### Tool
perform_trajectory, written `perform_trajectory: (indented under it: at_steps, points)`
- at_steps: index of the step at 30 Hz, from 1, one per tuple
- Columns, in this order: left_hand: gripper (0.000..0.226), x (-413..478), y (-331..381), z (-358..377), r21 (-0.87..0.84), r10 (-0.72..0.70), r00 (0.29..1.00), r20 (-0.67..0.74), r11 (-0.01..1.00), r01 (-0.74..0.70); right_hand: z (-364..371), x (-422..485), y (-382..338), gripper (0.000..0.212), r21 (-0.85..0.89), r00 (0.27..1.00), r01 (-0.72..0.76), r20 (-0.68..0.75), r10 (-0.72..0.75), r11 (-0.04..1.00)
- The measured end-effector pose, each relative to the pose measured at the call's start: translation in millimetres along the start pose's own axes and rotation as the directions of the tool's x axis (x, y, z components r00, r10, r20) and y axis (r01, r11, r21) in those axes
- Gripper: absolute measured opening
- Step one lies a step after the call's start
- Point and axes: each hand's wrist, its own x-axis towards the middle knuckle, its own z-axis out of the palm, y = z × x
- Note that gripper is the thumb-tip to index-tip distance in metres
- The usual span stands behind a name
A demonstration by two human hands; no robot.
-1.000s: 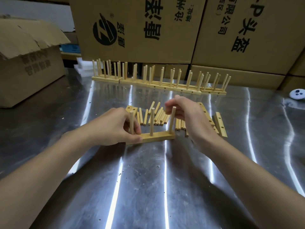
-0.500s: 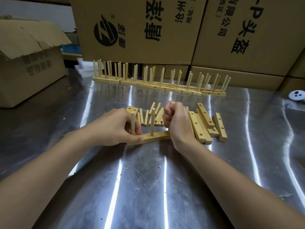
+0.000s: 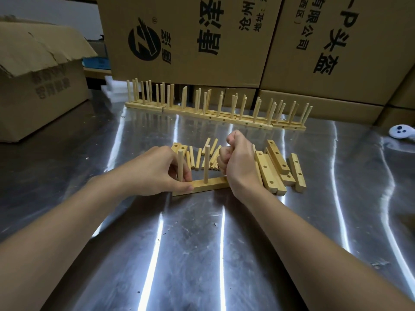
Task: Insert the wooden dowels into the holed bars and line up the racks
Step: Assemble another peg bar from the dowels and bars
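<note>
Scene: a head-worn camera looks down over a person's two bare forearms at a shiny steel table (image 3: 202, 243).
Holed bar (image 3: 208, 186): a pale wooden strip lying flat in the middle of the table, running left to right between the two hands.
Left dowel (image 3: 180, 166): stands upright in the bar's left end, just in front of the left fingers.
Middle dowel (image 3: 206, 163): stands upright in the bar, apart from both hands.
Left hand (image 3: 157, 171): grips the bar's left end, thumb flat along its near face and fingers curled behind the base of the left dowel.
Right hand (image 3: 238, 162): closed in a tight fist, thumb side up, over the bar's right end. What the fist may enclose is hidden.
Loose dowels (image 3: 198, 157): a small heap lying flat just beyond the bar, between the hands.
Spare bars (image 3: 272, 173): several holed strips lying flat, some overlapping, just to the right of the right hand.
Finished racks (image 3: 215, 111): bars filled with upright dowels, set end to end in a long row at the far side of the table.
Cardboard boxes (image 3: 190, 37): large printed cartons stacked behind the row.
Open carton (image 3: 40, 86): far left, flaps torn.
White controller (image 3: 402, 132): at the far right edge.
</note>
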Motion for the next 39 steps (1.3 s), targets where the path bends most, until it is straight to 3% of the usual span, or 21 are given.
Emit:
perform_trajectory:
  at_steps: [3, 12, 17, 22, 25, 27, 31, 34, 39]
  points:
    - [0.018, 0.2, -1.5, 1.2, 0.025, 0.023, 1.000, -0.009, 0.999, -0.023, 0.9, -4.9, 3.2, 0.037, -0.018, 0.998, 0.064, 0.015, -0.064, 0.998]
    - [0.019, 0.3, 0.0, 1.9, 0.035, 0.031, 0.999, -0.020, 0.999, -0.031, 0.9, -9.4, -1.6, 0.040, 0.006, 1.000, 0.019, -0.018, -0.019, 1.000]
    - [0.018, 0.7, 1.6, 1.7, 0.047, 0.039, 0.999, -0.021, 0.998, -0.038, -12.5, -11.3, -5.3, 0.022, 0.002, 0.990, -0.102, 0.099, 0.101, 0.995]
    - [0.018, 0.5, 2.7, 2.0, 0.043, 0.036, 0.999, -0.016, 0.998, -0.035, -34.4, -3.8, -22.2, 0.043, 0.358, 0.988, -0.152, 0.034, 0.150, 0.921]
    - [0.017, 0.8, 2.3, 1.8, 0.037, 0.024, 0.999, -0.021, 0.999, -0.023, -21.7, -1.0, -28.4, 0.046, 0.240, 0.983, -0.180, 0.067, 0.169, 0.954]
    - [0.017, 1.3, 1.9, 1.3, 0.043, 0.015, 1.000, -0.019, 0.999, -0.014, -7.8, -1.3, -26.3, 0.037, 0.081, 0.987, -0.155, 0.047, 0.152, 0.985]
    - [0.017, 1.3, 0.5, 0.6, 0.038, 0.031, 0.999, -0.010, 0.999, -0.031, 3.2, 1.4, -12.2, 0.035, -0.191, 0.997, 0.054, -0.051, -0.065, 0.980]
    - [0.017, 1.7, -1.2, 0.7, 0.038, 0.033, 0.999, -0.021, 0.999, -0.033, 3.0, 1.4, -5.0, 0.038, -0.223, 0.986, 0.127, -0.079, -0.148, 0.966]
    - [0.016, 0.2, -0.7, 1.3, 0.018, 0.036, 0.999, -0.016, 0.999, -0.035, 6.1, 1.2, -4.8, 0.041, -0.198, 0.978, 0.121, -0.146, -0.151, 0.973]
